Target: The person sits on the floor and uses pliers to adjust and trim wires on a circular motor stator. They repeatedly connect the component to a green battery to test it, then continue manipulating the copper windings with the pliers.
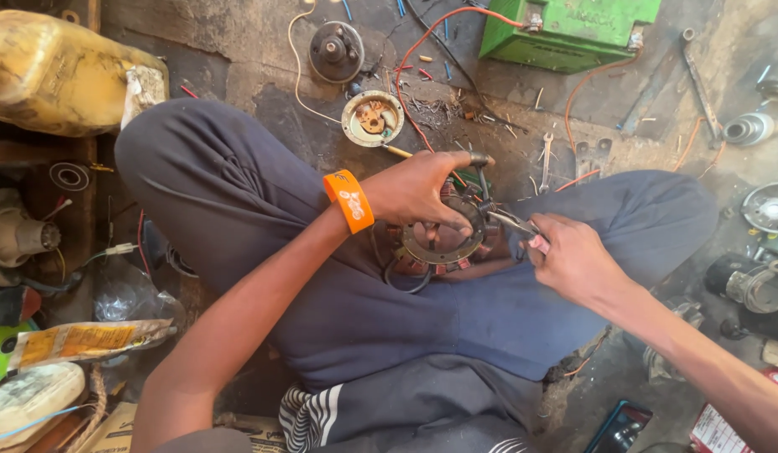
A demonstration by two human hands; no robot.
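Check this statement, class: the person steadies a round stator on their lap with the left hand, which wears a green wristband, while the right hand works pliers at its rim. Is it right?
Not quite. In the head view, the wristband on the left hand is orange, not green. The rest holds: that hand steadies the stator on the lap, and the right hand works pliers at its rim.

left hand (418, 191): palm down, fingers curled in a grip | right hand (573, 260): fist-closed, pinching | forearms converge over lap
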